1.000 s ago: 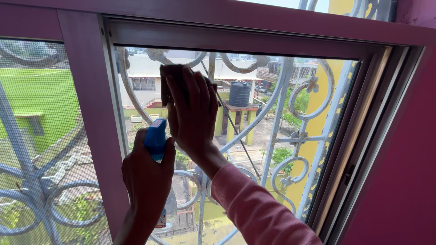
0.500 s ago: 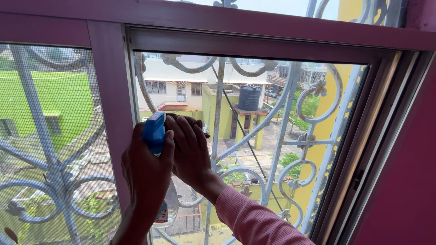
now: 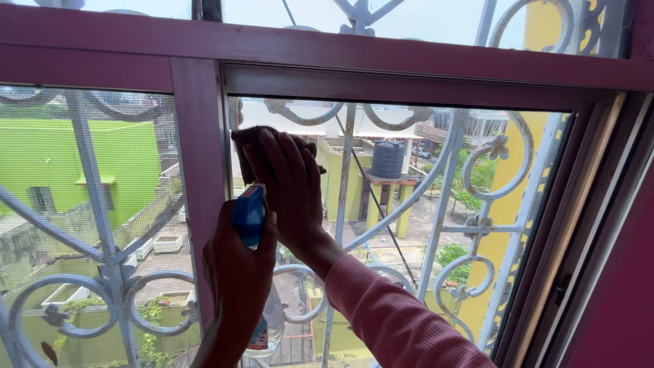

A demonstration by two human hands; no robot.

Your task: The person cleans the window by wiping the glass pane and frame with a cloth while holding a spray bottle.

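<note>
My right hand [image 3: 289,184], in a pink sleeve, presses a dark cloth [image 3: 246,146] flat against the window glass [image 3: 409,225], near the pane's upper left corner. Only the cloth's top and left edge show past the fingers. My left hand [image 3: 235,272] is lower and closer to me, gripping a clear spray bottle [image 3: 266,327] with a blue spray head [image 3: 248,215]. The bottle is upright just left of my right wrist.
A purple window frame [image 3: 197,170] divides the glass from a mesh screen panel [image 3: 88,225] on the left. White curled iron grille bars [image 3: 449,197] stand outside the glass. Beyond are buildings and a black water tank [image 3: 388,159]. A purple wall [image 3: 613,272] is at right.
My right hand with the cloth slid down the glass, then back up to the upper left. My left hand held the bottle steady. The view shifted slightly left and up.
</note>
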